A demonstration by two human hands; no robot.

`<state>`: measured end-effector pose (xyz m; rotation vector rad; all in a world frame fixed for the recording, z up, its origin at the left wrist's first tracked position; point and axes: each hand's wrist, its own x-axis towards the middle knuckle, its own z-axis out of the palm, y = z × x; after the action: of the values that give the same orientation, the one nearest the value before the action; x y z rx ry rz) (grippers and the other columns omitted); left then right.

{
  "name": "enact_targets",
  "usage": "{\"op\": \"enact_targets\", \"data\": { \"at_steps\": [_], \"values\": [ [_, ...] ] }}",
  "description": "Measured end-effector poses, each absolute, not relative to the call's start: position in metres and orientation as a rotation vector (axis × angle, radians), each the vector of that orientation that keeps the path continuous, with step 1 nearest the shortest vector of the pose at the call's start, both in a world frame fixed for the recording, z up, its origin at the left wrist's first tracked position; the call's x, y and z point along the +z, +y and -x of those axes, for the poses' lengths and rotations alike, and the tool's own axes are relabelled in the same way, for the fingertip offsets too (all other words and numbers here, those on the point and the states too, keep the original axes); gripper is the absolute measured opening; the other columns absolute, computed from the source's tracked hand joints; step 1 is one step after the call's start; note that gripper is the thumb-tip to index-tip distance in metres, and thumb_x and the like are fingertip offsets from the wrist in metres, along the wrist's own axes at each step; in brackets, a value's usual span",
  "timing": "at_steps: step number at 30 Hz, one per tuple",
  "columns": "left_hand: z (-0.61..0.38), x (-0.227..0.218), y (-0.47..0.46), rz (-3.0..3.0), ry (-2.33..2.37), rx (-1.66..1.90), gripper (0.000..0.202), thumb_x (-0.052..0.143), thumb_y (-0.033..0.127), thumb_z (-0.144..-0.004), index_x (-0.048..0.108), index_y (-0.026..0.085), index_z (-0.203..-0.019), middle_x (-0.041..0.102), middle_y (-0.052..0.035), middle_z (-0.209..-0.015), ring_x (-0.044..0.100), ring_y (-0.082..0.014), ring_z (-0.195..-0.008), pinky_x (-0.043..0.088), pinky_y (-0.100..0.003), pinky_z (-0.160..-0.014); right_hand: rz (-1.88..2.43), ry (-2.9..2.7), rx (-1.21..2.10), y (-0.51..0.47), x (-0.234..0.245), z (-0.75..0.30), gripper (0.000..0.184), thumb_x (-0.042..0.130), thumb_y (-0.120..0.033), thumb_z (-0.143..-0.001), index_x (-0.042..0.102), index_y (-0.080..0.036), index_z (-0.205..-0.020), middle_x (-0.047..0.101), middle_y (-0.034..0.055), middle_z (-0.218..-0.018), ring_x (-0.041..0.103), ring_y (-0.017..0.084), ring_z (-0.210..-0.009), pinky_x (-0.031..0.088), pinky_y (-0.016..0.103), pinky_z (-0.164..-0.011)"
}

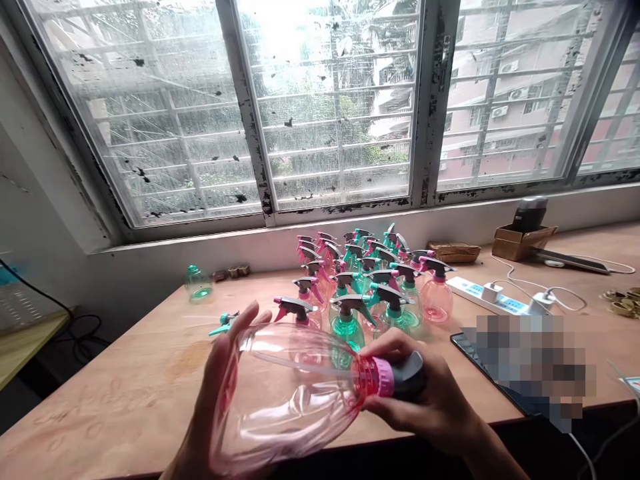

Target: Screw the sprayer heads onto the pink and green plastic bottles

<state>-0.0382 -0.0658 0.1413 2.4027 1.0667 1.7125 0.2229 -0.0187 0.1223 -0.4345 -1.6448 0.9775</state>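
Note:
A clear pink spray bottle (295, 400) lies sideways in the air between my two hands, near the table's front edge. My left hand (213, 380) is pressed along its base, fingers curving around the far side. At the other end, my right hand (425, 393) grips the neck around the pink collar (383, 377) and dark spray head (407, 375). A thin dip tube runs inside the bottle. Just behind stand several pink and green spray bottles (346, 327) with trigger heads on. To the left lie a loose green trigger head (225, 323) and a headless green bottle (199, 285).
A white power strip (500, 297) with plugged-in chargers lies at the right, beside a dark tablet-like device (480, 360), partly blurred out. Farther back are a cardboard box (520, 243) and a small brown tray (454, 253). Windows rise behind the wooden table (125, 380).

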Motion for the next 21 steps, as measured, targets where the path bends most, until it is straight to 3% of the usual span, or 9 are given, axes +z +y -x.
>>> {"op": "enact_targets", "data": {
  "at_steps": [5, 8, 12, 14, 16, 19, 21],
  "values": [
    [0.035, 0.15, -0.071, -2.282, 1.179, 1.645, 0.108, 0.082, 0.061, -0.074, 0.026, 0.033, -0.162, 0.029, -0.0155, -0.168, 0.037, -0.0472, -0.149, 0.033, -0.067, -0.12, 0.466, -1.7, 0.882, -0.019, 0.122, -0.223, 0.031, 0.089, -0.028, -0.08, 0.07, -0.023, -0.104, 0.07, 0.003, -0.079, 0.059, 0.015, -0.059, 0.047, 0.023, -0.051],
    [0.04, 0.151, -0.067, -2.365, 1.113, 1.695, 0.1, 0.082, 0.045, -0.08, 0.025, 0.037, -0.162, 0.027, -0.0123, -0.169, 0.039, -0.0445, -0.149, 0.038, -0.065, -0.118, 0.459, -1.681, 0.898, -0.018, 0.122, -0.224, 0.032, 0.09, -0.028, -0.079, 0.071, -0.022, -0.104, 0.07, 0.004, -0.082, 0.06, 0.016, -0.062, 0.048, 0.024, -0.052],
    [0.043, 0.15, -0.056, -2.644, 0.845, 1.727, 0.1, 0.08, 0.016, -0.082, 0.024, 0.042, -0.161, 0.033, -0.0051, -0.168, 0.048, -0.0321, -0.145, 0.048, -0.049, -0.116, 0.424, -1.621, 1.039, -0.018, 0.122, -0.225, 0.036, 0.092, -0.034, -0.076, 0.071, -0.02, -0.102, 0.068, 0.0032, -0.078, 0.058, 0.015, -0.058, 0.046, 0.023, -0.048],
    [0.041, 0.15, -0.054, -2.611, 0.862, 1.74, 0.099, 0.072, 0.006, -0.086, 0.021, 0.047, -0.16, 0.035, -0.0017, -0.167, 0.049, -0.0287, -0.144, 0.046, -0.049, -0.117, 0.43, -1.615, 1.056, -0.018, 0.121, -0.226, 0.036, 0.092, -0.035, -0.075, 0.072, -0.02, -0.101, 0.067, 0.0031, -0.078, 0.057, 0.014, -0.057, 0.045, 0.023, -0.048],
    [0.039, 0.15, -0.056, -2.527, 0.934, 1.709, 0.1, 0.073, 0.01, -0.088, 0.017, 0.052, -0.16, 0.032, -0.0005, -0.168, 0.045, -0.0313, -0.148, 0.044, -0.055, -0.118, 0.444, -1.625, 1.017, -0.018, 0.12, -0.226, 0.034, 0.092, -0.033, -0.076, 0.072, -0.02, -0.101, 0.068, 0.0035, -0.079, 0.056, 0.014, -0.057, 0.044, 0.023, -0.048],
    [0.039, 0.149, -0.06, -2.476, 1.013, 1.614, 0.111, 0.086, 0.035, -0.079, 0.013, 0.04, -0.164, 0.024, -0.0085, -0.171, 0.037, -0.0403, -0.151, 0.038, -0.06, -0.12, 0.453, -1.65, 0.955, -0.018, 0.12, -0.227, 0.033, 0.09, -0.029, -0.078, 0.072, -0.021, -0.104, 0.068, 0.0034, -0.08, 0.054, 0.013, -0.056, 0.043, 0.022, -0.047],
    [0.043, 0.149, -0.059, -2.459, 1.072, 1.565, 0.12, 0.091, 0.042, -0.072, 0.015, 0.033, -0.165, 0.022, -0.0117, -0.171, 0.033, -0.0435, -0.152, 0.034, -0.062, -0.122, 0.452, -1.657, 0.945, -0.019, 0.121, -0.228, 0.033, 0.091, -0.027, -0.077, 0.072, -0.021, -0.104, 0.068, 0.0031, -0.08, 0.054, 0.013, -0.057, 0.043, 0.022, -0.048]
  ]
}}
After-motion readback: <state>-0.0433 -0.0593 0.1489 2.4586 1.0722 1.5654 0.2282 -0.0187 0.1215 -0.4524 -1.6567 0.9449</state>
